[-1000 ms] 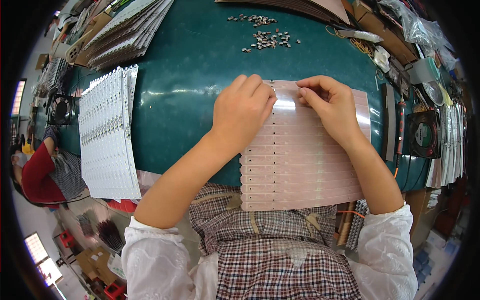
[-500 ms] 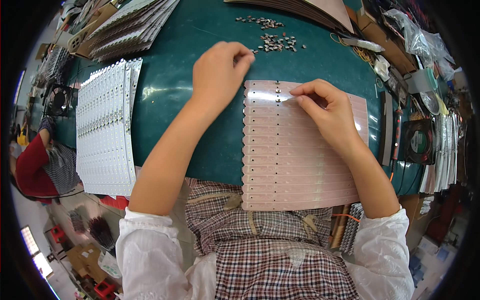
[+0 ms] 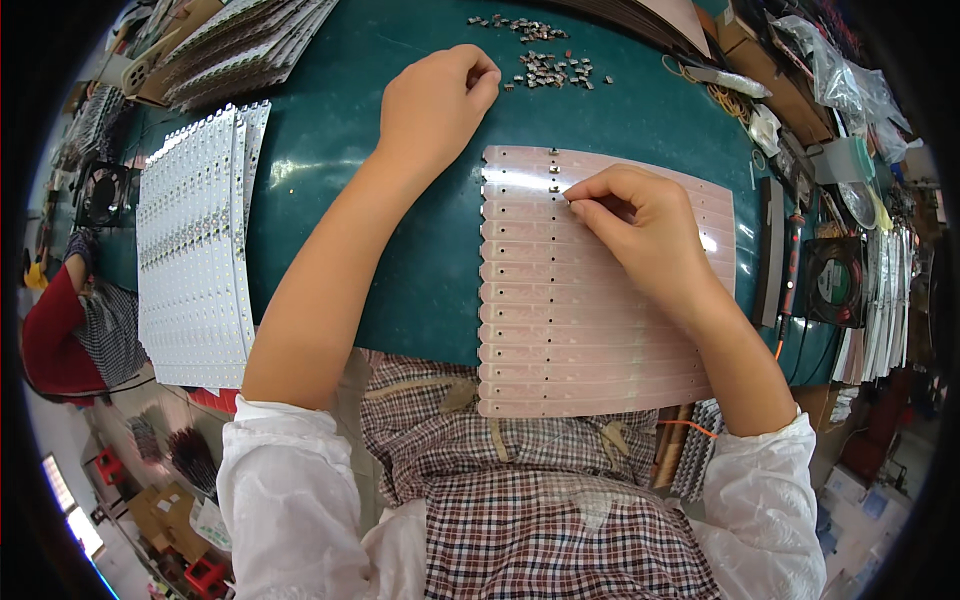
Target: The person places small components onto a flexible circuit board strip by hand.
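Observation:
A pinkish panel of joined circuit-board strips (image 3: 620,330) lies before me, overhanging the table's near edge. A column of small dark holes runs down it, and a few small metallic parts (image 3: 554,171) sit at the column's far end. My right hand (image 3: 640,215) is over the panel, thumb and forefinger pinching a tiny metallic part (image 3: 569,201) just right of that column. Beyond the panel's far left corner, my left hand (image 3: 435,105) is closed, its fingertips together beside a pile of small metallic parts (image 3: 550,70). Whatever those fingertips hold is hidden.
On the green table (image 3: 320,220), white LED strip panels (image 3: 195,250) are stacked at left, with more panels (image 3: 250,50) behind. A soldering iron (image 3: 792,265) and a small fan (image 3: 836,283) stand at right. A person in a red sleeve (image 3: 50,330) sits at far left.
My right hand has moved left and slightly nearer, toward the column of holes. My left hand has shifted a little farther away, beside the pile, still closed.

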The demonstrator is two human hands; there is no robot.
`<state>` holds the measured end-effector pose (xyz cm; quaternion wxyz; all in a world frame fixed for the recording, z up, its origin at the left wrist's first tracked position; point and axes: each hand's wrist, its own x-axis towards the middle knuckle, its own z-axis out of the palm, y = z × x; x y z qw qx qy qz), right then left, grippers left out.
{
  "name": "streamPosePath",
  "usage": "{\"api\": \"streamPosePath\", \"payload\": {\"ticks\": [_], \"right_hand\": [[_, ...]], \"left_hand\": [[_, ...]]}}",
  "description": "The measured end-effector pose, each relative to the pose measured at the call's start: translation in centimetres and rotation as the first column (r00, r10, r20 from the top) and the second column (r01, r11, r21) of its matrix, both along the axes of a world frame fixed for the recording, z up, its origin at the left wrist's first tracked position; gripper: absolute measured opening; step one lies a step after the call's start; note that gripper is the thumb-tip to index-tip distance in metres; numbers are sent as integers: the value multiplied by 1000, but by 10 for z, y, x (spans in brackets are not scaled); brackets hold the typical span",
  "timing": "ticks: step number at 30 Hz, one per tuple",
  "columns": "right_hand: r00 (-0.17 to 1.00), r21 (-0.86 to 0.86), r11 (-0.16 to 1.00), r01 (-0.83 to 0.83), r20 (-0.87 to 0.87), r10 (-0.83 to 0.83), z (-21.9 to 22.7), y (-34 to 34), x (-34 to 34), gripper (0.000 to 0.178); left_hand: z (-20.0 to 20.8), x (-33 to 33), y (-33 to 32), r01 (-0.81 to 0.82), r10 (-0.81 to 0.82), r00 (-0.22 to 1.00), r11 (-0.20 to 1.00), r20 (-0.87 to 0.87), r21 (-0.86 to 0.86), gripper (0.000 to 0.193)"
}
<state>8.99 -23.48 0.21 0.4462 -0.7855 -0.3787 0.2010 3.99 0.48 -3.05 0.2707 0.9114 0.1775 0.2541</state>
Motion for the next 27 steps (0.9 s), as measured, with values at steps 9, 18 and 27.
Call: {"api": "streamPosePath", "payload": {"ticks": [9, 18, 27], "right_hand": [[953, -136, 986, -100, 271, 134, 4, 11, -2, 14], [936, -187, 978, -91, 320, 149, 1, 15, -2, 16], [922, -175, 978, -114, 348, 170, -2, 13, -1, 13]], "left_hand": [[26, -51, -29, 143, -161, 987, 918, -19, -370, 17], [28, -72, -40, 164, -229, 970, 861, -80, -481, 14], [26, -80, -45, 182, -250, 965, 862, -84, -473, 13]]}}
